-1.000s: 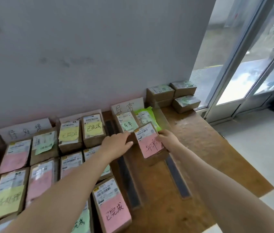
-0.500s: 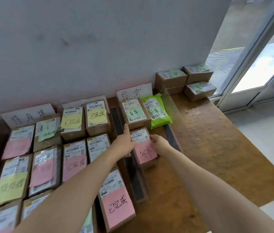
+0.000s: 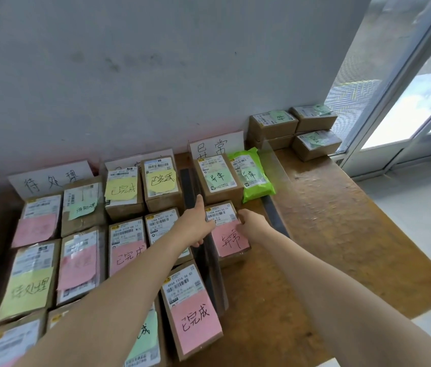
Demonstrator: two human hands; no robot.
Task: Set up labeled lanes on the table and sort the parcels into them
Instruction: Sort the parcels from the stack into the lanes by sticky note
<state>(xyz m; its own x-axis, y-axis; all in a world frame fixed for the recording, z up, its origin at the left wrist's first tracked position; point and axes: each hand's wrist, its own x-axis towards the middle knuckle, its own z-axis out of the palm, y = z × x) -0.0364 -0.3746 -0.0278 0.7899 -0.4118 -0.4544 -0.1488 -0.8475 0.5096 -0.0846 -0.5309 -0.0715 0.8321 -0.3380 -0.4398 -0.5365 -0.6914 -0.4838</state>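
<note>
While the pink-noted parcel (image 3: 227,234) sat on the table (image 3: 341,221) in the right-hand lane, just in front of the green-noted box (image 3: 218,178), my left hand (image 3: 195,226) and right hand (image 3: 252,226) clasped its two sides, fingers curled against it.

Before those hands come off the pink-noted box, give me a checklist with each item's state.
1. Note matches lane: ok; the pink-noted box and the lane sign both read 异常.
2. Inside its lane: ok; it lies left of the right dark strip, in front of the green-noted box.
3. Flat on the table: cannot tell; hands hide its sides.
4. Hands clear: not ok; the right hand grips its right edge, the left hand is against its left side.
5. Everything sorted: not ok; the corner boxes sit outside the lanes.
</note>
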